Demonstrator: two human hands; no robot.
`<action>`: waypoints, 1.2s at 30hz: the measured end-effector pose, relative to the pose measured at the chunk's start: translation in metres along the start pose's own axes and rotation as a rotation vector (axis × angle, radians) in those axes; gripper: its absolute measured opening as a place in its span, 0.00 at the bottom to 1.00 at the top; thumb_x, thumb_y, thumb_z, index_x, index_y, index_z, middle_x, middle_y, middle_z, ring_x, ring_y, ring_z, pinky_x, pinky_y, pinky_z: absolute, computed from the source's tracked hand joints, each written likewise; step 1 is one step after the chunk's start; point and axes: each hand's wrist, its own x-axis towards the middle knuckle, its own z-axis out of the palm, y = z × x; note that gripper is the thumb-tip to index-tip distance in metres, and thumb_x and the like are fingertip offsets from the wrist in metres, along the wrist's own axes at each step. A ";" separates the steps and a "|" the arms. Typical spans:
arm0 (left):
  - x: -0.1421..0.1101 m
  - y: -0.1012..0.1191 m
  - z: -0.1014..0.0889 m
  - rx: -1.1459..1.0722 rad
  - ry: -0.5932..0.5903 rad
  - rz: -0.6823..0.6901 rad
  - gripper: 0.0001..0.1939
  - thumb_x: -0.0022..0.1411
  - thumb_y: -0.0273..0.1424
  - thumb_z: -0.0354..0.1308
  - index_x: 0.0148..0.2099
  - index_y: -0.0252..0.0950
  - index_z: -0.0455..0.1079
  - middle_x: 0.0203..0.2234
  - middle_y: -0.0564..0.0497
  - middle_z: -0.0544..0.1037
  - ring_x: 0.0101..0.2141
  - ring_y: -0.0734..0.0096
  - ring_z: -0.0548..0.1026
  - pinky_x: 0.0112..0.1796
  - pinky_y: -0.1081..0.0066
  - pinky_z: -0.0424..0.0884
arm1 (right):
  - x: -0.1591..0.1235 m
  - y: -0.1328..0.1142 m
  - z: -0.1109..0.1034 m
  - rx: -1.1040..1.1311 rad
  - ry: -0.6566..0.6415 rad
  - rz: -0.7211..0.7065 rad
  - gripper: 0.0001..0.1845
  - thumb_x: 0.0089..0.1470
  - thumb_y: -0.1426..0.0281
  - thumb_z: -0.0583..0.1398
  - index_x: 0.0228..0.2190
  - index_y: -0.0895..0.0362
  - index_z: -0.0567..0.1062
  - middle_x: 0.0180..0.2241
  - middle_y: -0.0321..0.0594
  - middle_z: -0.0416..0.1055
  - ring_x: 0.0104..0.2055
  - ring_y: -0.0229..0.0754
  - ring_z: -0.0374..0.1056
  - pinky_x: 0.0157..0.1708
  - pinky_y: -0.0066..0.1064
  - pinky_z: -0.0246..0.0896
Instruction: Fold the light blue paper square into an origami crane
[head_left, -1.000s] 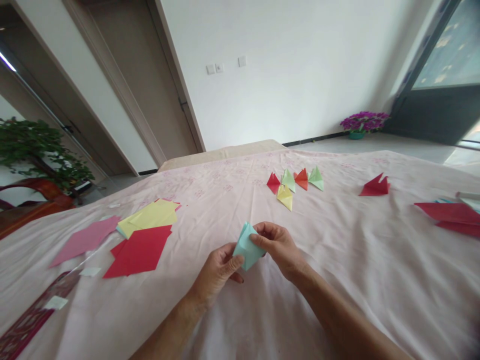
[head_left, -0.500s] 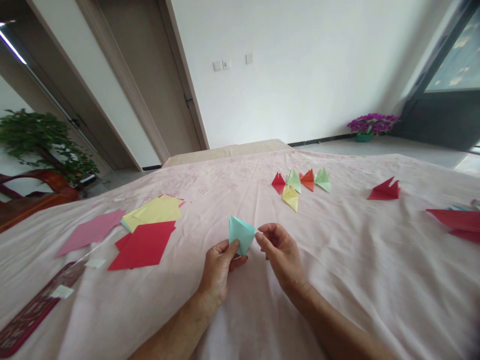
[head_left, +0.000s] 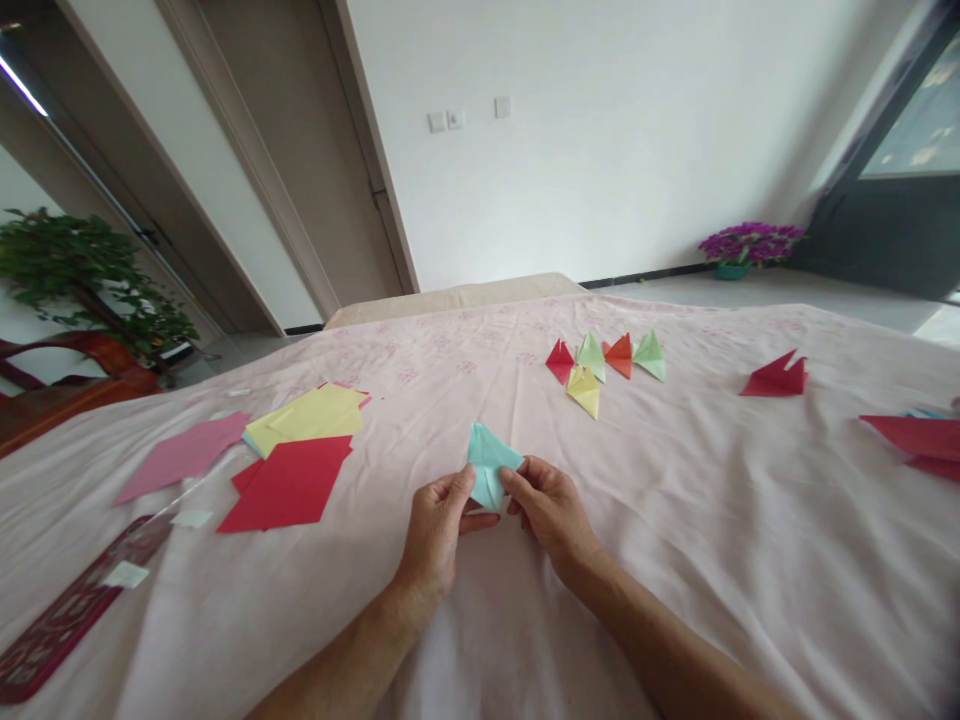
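Observation:
A small folded piece of turquoise origami paper [head_left: 491, 462] is held up just above the cloth, between both hands. My left hand [head_left: 441, 520] pinches its left edge, thumb on the front and fingers behind. At the right edge, my right hand [head_left: 551, 505] grips it with the thumb pressed on the face. Its upper corner points up, and a crease runs down its lower half. The fingertips behind the paper are hidden.
Folded paper pieces, among them a yellow one [head_left: 583, 391], sit ahead to the right. A red folded piece [head_left: 778, 376] lies farther right. Red sheets [head_left: 289, 485], yellow sheets [head_left: 319, 415] and a pink sheet [head_left: 184, 457] lie left on the pink tablecloth [head_left: 420, 400].
My right hand has closed on the right side of the turquoise paper, where it was beside its corner before. The left thumb has shifted to the left edge.

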 end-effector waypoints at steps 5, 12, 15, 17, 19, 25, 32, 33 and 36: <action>0.001 0.002 -0.002 0.139 -0.003 0.080 0.21 0.56 0.45 0.60 0.33 0.29 0.77 0.23 0.48 0.77 0.25 0.68 0.75 0.27 0.71 0.74 | -0.001 0.001 0.001 0.058 -0.030 0.046 0.19 0.52 0.54 0.58 0.21 0.56 0.66 0.15 0.29 0.64 0.15 0.30 0.54 0.15 0.22 0.47; 0.000 0.006 -0.001 0.236 0.011 0.148 0.21 0.58 0.44 0.59 0.32 0.28 0.77 0.22 0.48 0.77 0.24 0.67 0.76 0.26 0.70 0.75 | -0.001 0.001 0.002 0.099 -0.044 0.053 0.22 0.53 0.52 0.56 0.20 0.56 0.65 0.13 0.30 0.63 0.14 0.30 0.54 0.14 0.22 0.47; 0.000 0.006 -0.001 0.238 0.019 0.151 0.20 0.58 0.44 0.59 0.31 0.29 0.75 0.22 0.48 0.77 0.24 0.67 0.76 0.25 0.71 0.75 | -0.002 0.001 0.003 0.108 -0.052 0.061 0.23 0.53 0.51 0.55 0.20 0.56 0.65 0.13 0.31 0.64 0.14 0.30 0.55 0.14 0.22 0.47; 0.000 0.005 -0.001 0.238 0.019 0.151 0.19 0.57 0.43 0.59 0.30 0.30 0.74 0.22 0.48 0.77 0.25 0.68 0.76 0.24 0.71 0.75 | -0.002 0.002 0.002 0.109 -0.057 0.063 0.23 0.53 0.51 0.55 0.19 0.56 0.65 0.13 0.31 0.63 0.13 0.30 0.55 0.14 0.22 0.47; 0.000 0.005 0.000 0.236 0.017 0.146 0.17 0.56 0.42 0.61 0.30 0.30 0.73 0.23 0.49 0.77 0.25 0.69 0.75 0.24 0.72 0.75 | -0.001 0.003 0.002 0.112 -0.058 0.061 0.23 0.53 0.50 0.56 0.20 0.56 0.65 0.13 0.31 0.63 0.13 0.30 0.54 0.14 0.22 0.47; 0.001 0.007 0.002 0.234 0.023 0.150 0.14 0.52 0.39 0.64 0.31 0.31 0.71 0.23 0.50 0.76 0.25 0.71 0.73 0.24 0.74 0.73 | -0.002 0.000 0.004 0.114 -0.072 0.056 0.21 0.50 0.50 0.59 0.25 0.56 0.67 0.14 0.29 0.63 0.14 0.30 0.55 0.14 0.21 0.48; -0.003 0.006 0.002 0.271 0.005 0.185 0.14 0.55 0.39 0.62 0.31 0.31 0.71 0.22 0.51 0.75 0.23 0.73 0.72 0.23 0.76 0.71 | 0.000 0.003 0.004 0.056 -0.081 0.050 0.21 0.51 0.51 0.59 0.26 0.57 0.68 0.14 0.29 0.62 0.15 0.30 0.54 0.14 0.22 0.47; -0.004 0.006 0.003 0.275 0.009 0.193 0.14 0.56 0.39 0.62 0.31 0.31 0.71 0.22 0.51 0.75 0.23 0.73 0.72 0.23 0.76 0.71 | 0.000 0.004 0.003 0.054 -0.090 0.048 0.21 0.51 0.51 0.58 0.25 0.57 0.68 0.14 0.29 0.61 0.14 0.30 0.53 0.14 0.23 0.46; -0.005 0.009 0.004 0.302 0.029 0.215 0.14 0.56 0.40 0.61 0.28 0.32 0.69 0.20 0.52 0.74 0.22 0.74 0.71 0.23 0.76 0.70 | -0.001 0.003 0.003 0.081 -0.121 0.028 0.21 0.53 0.51 0.57 0.25 0.57 0.68 0.14 0.29 0.61 0.15 0.30 0.53 0.15 0.23 0.46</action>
